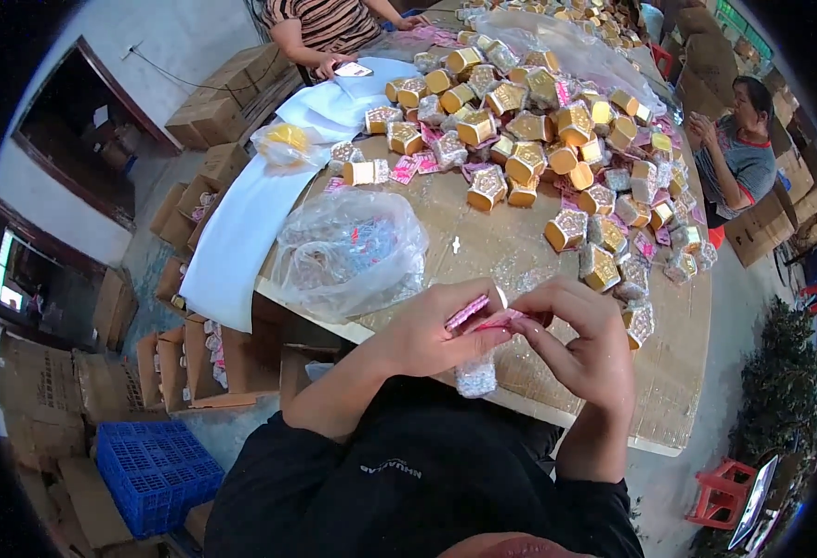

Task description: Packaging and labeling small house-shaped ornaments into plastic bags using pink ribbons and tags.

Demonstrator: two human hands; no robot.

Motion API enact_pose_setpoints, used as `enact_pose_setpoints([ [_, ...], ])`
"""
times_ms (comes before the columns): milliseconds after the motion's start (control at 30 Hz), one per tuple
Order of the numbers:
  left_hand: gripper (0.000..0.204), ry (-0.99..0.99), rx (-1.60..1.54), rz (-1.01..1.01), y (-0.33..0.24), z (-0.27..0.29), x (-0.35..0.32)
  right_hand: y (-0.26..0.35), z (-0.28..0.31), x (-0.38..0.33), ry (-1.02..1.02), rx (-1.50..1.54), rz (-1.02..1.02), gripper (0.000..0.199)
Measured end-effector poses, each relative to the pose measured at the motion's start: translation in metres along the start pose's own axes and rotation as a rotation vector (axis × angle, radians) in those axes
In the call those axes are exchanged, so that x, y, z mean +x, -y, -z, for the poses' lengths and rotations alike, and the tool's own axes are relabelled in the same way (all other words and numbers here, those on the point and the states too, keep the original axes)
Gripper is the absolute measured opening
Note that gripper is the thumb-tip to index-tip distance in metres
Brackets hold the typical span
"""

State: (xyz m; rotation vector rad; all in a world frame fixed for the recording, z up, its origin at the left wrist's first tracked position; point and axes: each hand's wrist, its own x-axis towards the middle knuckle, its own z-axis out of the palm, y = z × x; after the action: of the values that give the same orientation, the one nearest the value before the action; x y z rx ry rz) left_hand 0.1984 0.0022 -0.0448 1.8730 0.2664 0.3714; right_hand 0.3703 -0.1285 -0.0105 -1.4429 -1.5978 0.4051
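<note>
A workroom lined with stacked cardboard cartons [213,112] holds a long surface [520,251] covered in brown paper, seen from the head camera looking down. Across the far half of that surface lies a thick scatter of small gold hexagonal boxes [520,121], with pink paper slips [405,169] mixed among them. Nearer, a crumpled clear plastic bag [348,249] sits by the left edge, beside a long white sheet [241,232] that hangs over the side. A blue plastic crate [153,470] stands on the floor at lower left.

Close to the near edge, the person's left hand [432,330] and right hand [580,339] meet just above the surface. Both grips are narrow, fingertips pinched on a folded pink slip [479,314] held between them. A small clear packet [475,377] hangs below the left hand; whether it is part of the same piece cannot be told.

Another person in a striped top [320,20] sits at the far left end, and a person in a grey shirt [743,158] sits at the right side.
</note>
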Motion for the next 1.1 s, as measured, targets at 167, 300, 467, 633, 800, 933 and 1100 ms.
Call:
enact_pose_setpoints([
  [167,0.021,-0.016,-0.043,-0.024,0.002,-0.005,0.001,0.000,-0.005,-0.008,-0.022,0.015,-0.065,0.011],
  [300,0.019,0.026,-0.093,-0.054,0.003,-0.008,0.003,0.000,-0.009,-0.007,-0.049,-0.045,-0.035,0.015],
  [467,0.023,0.069,-0.223,-0.048,0.001,-0.014,0.007,0.001,-0.008,-0.005,-0.065,-0.148,0.131,0.023],
  [633,0.026,0.096,-0.151,-0.092,0.004,-0.013,0.006,0.005,-0.018,-0.005,-0.182,-0.186,0.212,0.024],
  [800,0.031,-0.015,-0.152,-0.008,-0.002,-0.016,0.007,0.006,-0.019,-0.010,-0.200,-0.157,0.085,0.023],
  [933,0.041,-0.100,-0.150,-0.031,0.003,-0.020,0.006,0.008,-0.018,-0.010,-0.187,-0.157,0.054,0.020],
  [1100,0.045,-0.194,-0.021,-0.109,0.003,-0.024,0.007,0.008,-0.024,-0.011,-0.272,-0.052,-0.135,0.016],
])
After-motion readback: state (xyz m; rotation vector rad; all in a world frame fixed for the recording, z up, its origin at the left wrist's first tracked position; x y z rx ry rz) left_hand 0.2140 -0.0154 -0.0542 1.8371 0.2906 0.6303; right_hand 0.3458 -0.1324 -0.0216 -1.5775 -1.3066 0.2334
